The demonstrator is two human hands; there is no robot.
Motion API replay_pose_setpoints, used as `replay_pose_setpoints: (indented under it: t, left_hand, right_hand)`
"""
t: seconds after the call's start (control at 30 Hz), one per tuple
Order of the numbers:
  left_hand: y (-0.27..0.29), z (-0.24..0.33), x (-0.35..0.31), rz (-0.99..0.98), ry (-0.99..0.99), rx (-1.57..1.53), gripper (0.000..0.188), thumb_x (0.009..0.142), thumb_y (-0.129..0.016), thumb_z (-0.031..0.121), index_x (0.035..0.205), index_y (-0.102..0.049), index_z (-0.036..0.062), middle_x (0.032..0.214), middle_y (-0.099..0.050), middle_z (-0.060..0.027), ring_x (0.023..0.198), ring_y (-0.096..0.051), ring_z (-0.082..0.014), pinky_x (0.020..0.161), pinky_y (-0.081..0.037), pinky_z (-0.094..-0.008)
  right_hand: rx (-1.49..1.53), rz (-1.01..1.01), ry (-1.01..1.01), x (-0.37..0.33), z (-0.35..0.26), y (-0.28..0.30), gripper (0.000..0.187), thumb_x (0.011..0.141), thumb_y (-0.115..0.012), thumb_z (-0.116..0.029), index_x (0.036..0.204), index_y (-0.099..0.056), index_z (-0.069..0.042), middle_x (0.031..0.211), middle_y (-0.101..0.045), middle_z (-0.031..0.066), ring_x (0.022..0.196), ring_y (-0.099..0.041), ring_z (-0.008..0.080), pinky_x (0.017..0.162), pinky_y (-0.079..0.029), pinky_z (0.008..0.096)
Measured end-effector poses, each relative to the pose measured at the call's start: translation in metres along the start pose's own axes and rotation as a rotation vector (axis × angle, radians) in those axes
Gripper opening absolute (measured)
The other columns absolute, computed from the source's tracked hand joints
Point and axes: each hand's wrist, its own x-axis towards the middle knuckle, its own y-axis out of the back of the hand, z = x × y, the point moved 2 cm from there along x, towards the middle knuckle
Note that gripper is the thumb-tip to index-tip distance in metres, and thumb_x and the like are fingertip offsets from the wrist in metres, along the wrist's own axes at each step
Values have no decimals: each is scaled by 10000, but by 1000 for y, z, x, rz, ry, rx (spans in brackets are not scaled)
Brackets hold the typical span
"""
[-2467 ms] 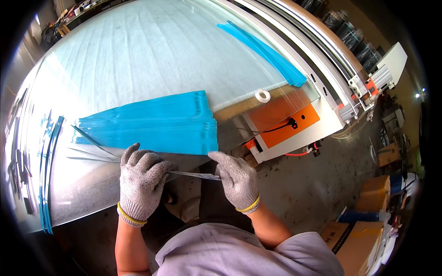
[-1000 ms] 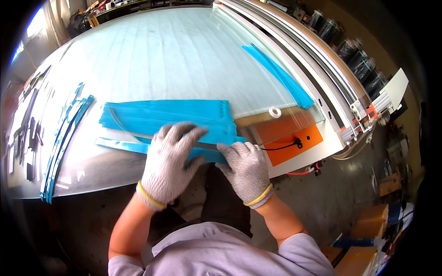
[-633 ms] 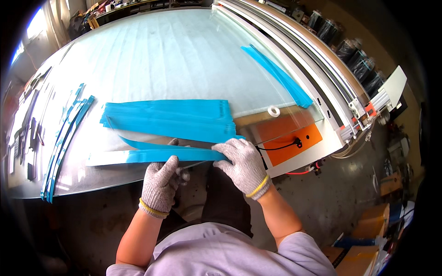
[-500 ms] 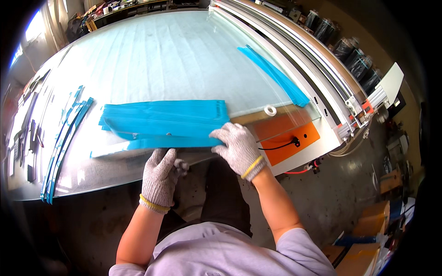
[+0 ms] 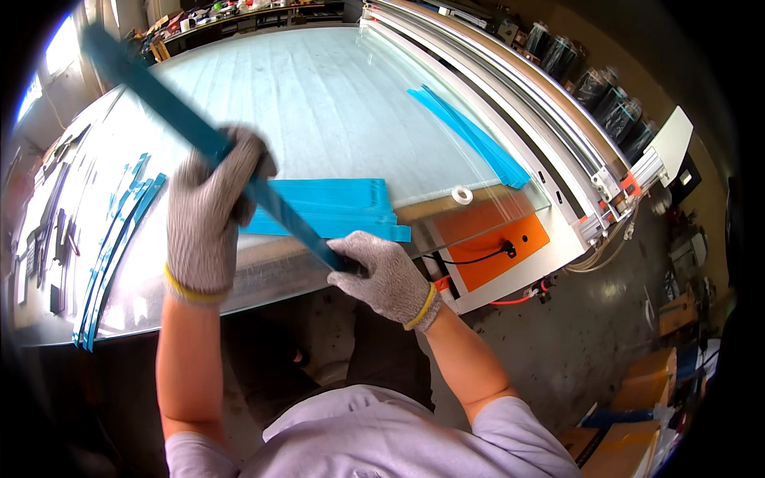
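A long blue strip slants up off the table, its far end blurred at the upper left. My left hand, in a grey knit glove with a yellow cuff, is closed around the strip's middle. At the strip's lower end my right hand, gloved alike, pinches it between thumb and fingers. Behind and below the strip, a flat stack of blue strips lies near the table's front edge, partly hidden by my left hand.
Glass covers the big table. More blue strips lie at the right, and narrow blue strips at the left beside dark offcuts. A white tape roll sits near an orange panel. A metal rail borders the right side.
The blue strip has been lifted off the stack and tilted up to the left. My left hand has risen and closed around it; my right hand has drawn slightly nearer, holding its end.
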Motion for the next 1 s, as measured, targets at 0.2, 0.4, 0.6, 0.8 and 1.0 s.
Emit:
replay_pose_setpoints:
  t: [0.2, 0.4, 0.6, 0.8, 1.0]
  left_hand:
    - [-36, 34, 32, -197, 24, 152, 229, 955, -709, 259, 1029, -713, 43, 790, -703, -36, 533, -523, -25, 457, -415, -181]
    - [-35, 29, 29, -136, -15, 127, 267, 950, -706, 257, 1077, -707, 22, 806, -695, -44, 511, -508, -17, 425, -390, -169]
    - [-39, 22, 28, -208, 60, 148, 286, 969, -696, 308, 1061, -736, 41, 798, -710, -36, 582, -565, -43, 508, -451, -201]
    - [-40, 24, 29, -215, 47, 173, 274, 963, -699, 302, 1039, -735, 42, 774, -693, -24, 583, -551, -40, 510, -436, -217]
    - [-36, 24, 31, -232, 20, 156, 270, 958, -701, 293, 1038, -731, 37, 777, -690, -30, 563, -548, -38, 488, -433, -200]
  right_hand:
    - [180, 53, -97, 7, 19, -16, 333, 876, -765, -34, 1196, -687, 11, 1038, -691, 65, 925, -667, 126, 847, -559, 277]
    - [239, 60, -177, 2, 20, -20, 358, 868, -753, -7, 1217, -681, 21, 1105, -684, 92, 1023, -674, 159, 937, -553, 303]
    - [217, 60, -89, 0, 34, -23, 328, 859, -780, -81, 1157, -694, 26, 1063, -674, 125, 930, -688, 192, 857, -560, 317]
    - [279, 72, -108, 1, 31, -22, 348, 840, -820, -128, 1134, -703, 17, 1033, -699, 121, 873, -687, 180, 827, -566, 318]
    - [381, 21, -203, 1, 26, -19, 372, 839, -797, -19, 1194, -693, 16, 1039, -677, 67, 975, -661, 123, 858, -565, 282]
